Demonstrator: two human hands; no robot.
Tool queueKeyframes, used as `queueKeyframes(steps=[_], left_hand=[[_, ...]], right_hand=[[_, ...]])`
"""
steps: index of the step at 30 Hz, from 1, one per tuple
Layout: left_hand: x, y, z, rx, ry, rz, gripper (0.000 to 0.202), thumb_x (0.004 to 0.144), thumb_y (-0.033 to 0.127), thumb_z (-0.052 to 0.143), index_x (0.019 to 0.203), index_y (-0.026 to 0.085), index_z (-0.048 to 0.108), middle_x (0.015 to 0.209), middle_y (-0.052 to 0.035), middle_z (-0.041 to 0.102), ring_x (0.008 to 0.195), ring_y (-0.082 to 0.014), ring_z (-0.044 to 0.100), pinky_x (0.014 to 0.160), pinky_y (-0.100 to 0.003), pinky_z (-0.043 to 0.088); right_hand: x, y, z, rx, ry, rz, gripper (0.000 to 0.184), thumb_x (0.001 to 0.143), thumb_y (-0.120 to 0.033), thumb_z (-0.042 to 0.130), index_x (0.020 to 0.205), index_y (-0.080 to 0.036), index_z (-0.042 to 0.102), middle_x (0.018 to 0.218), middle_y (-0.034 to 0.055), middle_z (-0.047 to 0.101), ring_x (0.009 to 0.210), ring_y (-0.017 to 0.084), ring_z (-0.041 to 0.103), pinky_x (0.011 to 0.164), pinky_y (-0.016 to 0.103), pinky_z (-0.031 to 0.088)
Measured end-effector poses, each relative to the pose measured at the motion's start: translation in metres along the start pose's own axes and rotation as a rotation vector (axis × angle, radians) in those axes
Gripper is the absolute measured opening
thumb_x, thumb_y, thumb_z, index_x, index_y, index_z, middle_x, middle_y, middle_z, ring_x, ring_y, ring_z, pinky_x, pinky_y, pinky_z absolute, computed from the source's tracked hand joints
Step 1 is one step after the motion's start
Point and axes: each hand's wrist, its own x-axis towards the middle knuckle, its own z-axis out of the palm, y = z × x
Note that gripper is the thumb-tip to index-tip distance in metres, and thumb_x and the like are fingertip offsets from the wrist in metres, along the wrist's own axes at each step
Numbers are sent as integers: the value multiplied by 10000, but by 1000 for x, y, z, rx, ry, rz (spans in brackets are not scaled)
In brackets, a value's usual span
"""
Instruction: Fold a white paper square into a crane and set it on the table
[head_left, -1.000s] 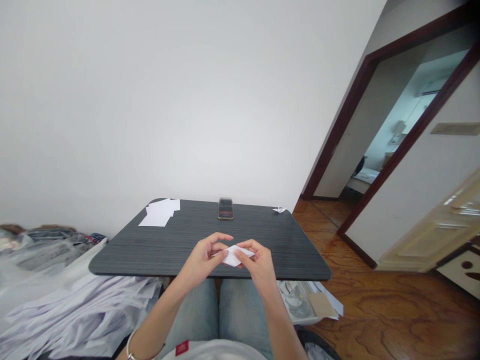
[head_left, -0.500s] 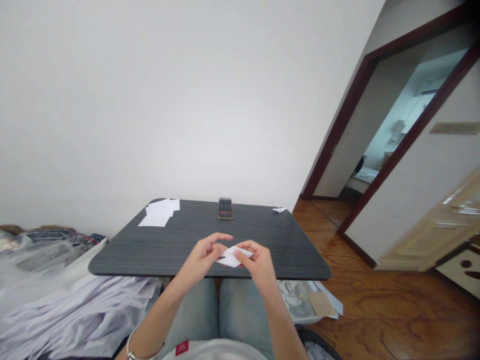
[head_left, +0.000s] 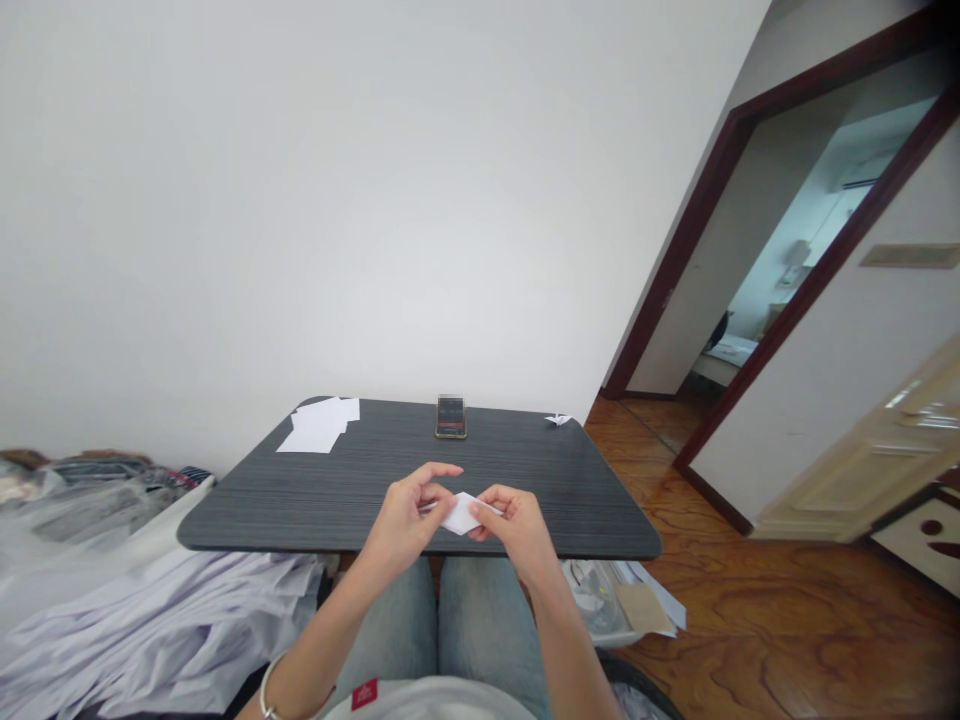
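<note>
Both hands hold a small folded white paper (head_left: pixel 460 512) just above the near edge of the dark grey table (head_left: pixel 360 500). My left hand (head_left: pixel 405 518) pinches its left side with thumb and fingers, the index finger raised over it. My right hand (head_left: pixel 517 528) pinches the right side, fingers curled round the paper. The paper looks folded to a small pointed shape; its underside is hidden by my fingers.
Several loose white sheets (head_left: pixel 321 425) lie at the table's far left. A phone (head_left: pixel 451 417) stands upright at the far middle, a small folded paper piece (head_left: pixel 559 420) at the far right corner. White cloth (head_left: pixel 150 620) is heaped left; papers (head_left: pixel 622 600) lie on the wooden floor right.
The two hands have drawn slightly closer together on the paper, which now shows smaller between them. Nothing else has moved.
</note>
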Motion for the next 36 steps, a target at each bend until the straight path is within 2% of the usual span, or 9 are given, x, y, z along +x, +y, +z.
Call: queueKeyframes(steps=[6,13,24,27,32,36], left_hand=[[2,-3,-3,-31,1,7,312,736,236,549,1018,122,475,633,0,609,577,-118,550,572,-217,407],[5,-2,-1,-29,-26,-32,323,701,253,592,981,115,509,581,34,547,504,-91,502,499,-188,344],[6,-9,-7,-117,-84,-31,367,699,259,597,1026,121,504,582,38,534,508,-89,496,509,-193,356],[7,-10,-7,-68,-87,-40,371,672,282,622,991,110,544,572,23,559,499,-95,498,497,-195,356],[6,-7,-6,-37,-25,-48,364,652,290,633,954,98,571,540,12,577,476,-101,499,478,-194,357],[5,-4,-4,-37,-46,-64,362,670,284,617,976,97,561,533,12,577,474,-101,494,483,-195,353]], right_hand=[[2,-1,-8,16,-51,35,241,623,-338,689,653,-107,627,516,24,643,447,97,578,442,175,454],[0,2,-4,21,-32,7,220,635,-323,686,652,-113,622,511,22,643,454,102,585,454,183,465],[-2,-4,-9,-17,-107,6,240,674,-351,645,664,-112,629,564,41,663,478,109,596,474,202,475],[-3,-3,-8,-43,-106,-6,235,687,-346,637,676,-111,633,569,45,665,490,110,602,482,202,477],[-4,-1,-3,-15,-83,-22,247,681,-352,642,726,-110,626,575,45,666,492,117,605,488,215,482],[-4,-1,0,-30,-21,-37,245,645,-351,673,674,-123,586,535,26,646,456,114,589,459,209,472]])
